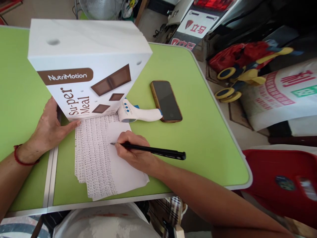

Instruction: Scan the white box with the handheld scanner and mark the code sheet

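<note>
My right hand (pixel 133 150) grips a black pen (pixel 158 151), its tip at the sheet beside the last written lines. The stack of paper sheets (pixel 123 172) is slightly fanned out, covered on the left with dense rows of handwriting, blank on the right of the top sheet. My left hand (pixel 51 124) lies at the lower left corner of a white box (pixel 109 62) printed with chocolate bars. Its thumb stretches along the box's bottom edge by the papers' top; its other fingers are partly hidden beside the box. A white infrared thermometer (pixel 138 114) lies against the box and papers.
A smartphone (pixel 166 100) in a brown case lies behind the thermometer on the green folding table (pixel 203 148), which has a metal seam. Right of the table are a red stool (pixel 269 178), a white printed sack (pixel 284 92) and a yellow-and-blue toy (pixel 245 77). A vehicle's rear (pixel 198 24) stands behind.
</note>
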Tool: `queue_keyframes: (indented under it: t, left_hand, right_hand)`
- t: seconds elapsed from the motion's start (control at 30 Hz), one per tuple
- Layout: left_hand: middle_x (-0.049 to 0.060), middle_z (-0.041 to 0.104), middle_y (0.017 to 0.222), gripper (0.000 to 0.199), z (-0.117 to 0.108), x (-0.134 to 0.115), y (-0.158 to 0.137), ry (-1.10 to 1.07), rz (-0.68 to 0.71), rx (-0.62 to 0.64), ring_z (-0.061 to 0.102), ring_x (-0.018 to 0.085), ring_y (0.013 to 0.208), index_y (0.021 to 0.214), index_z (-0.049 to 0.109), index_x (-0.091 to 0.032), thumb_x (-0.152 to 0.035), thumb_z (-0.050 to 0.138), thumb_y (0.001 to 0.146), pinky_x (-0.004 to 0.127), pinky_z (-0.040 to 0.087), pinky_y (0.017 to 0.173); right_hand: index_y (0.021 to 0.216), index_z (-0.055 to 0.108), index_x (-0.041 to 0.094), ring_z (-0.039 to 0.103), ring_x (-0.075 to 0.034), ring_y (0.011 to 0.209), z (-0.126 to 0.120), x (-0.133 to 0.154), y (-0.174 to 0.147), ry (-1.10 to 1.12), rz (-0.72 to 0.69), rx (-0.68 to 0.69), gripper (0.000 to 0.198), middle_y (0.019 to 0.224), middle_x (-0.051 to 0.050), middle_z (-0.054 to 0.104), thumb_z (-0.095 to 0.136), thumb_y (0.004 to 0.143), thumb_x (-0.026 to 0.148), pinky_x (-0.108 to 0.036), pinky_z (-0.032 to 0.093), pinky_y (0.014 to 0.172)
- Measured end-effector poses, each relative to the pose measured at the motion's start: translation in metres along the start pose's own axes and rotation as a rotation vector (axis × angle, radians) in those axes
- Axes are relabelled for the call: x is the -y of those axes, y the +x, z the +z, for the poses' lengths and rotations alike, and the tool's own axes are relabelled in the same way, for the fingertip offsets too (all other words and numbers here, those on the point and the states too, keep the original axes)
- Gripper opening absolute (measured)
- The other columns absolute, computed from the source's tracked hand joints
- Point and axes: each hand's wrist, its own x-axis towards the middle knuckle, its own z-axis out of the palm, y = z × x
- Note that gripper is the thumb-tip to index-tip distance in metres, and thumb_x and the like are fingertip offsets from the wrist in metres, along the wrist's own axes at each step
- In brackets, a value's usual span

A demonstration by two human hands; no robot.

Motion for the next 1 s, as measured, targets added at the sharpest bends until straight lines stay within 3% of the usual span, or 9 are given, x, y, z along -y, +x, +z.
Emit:
queue_keyframes:
  t: [0.3,0.5,1.0]
  left_hand:
    - [0.021,0.057,0.129,0.088,-0.0002,0.0010,-0.0008,-0.003,0.003,-0.002,0.054,0.035,0.122,0.132,0.047,0.000,-0.068,0.067,0.078,0.052,0.044,0.106]
    - [0.020,0.057,0.130,0.088,-0.0007,0.0003,-0.0003,-0.002,-0.012,0.003,0.054,0.034,0.122,0.131,0.047,-0.003,-0.069,0.068,0.077,0.053,0.044,0.105]
    - [0.018,0.057,0.129,0.077,-0.0001,0.0055,0.0001,-0.018,0.037,0.002,0.054,0.033,0.122,0.130,0.046,-0.007,-0.062,0.069,0.080,0.053,0.046,0.105]
  right_hand:
    - [0.066,0.040,0.022,0.035,-0.005,0.048,0.0006,-0.0009,-0.0010,-0.035,-0.050,0.007,0.021,0.056,0.009,0.039,0.054,0.076,0.009,-0.018,0.031,0.047]
    - [0.067,0.043,0.022,0.040,-0.005,0.048,-0.0006,-0.0002,-0.0001,-0.011,-0.022,-0.005,0.020,0.056,0.008,0.043,0.055,0.079,0.010,-0.018,0.034,0.047]
    - [0.065,0.039,0.022,0.037,-0.006,0.049,-0.0009,0.0008,0.0009,-0.068,-0.001,-0.012,0.021,0.056,0.008,0.040,0.052,0.076,0.010,-0.020,0.032,0.047]
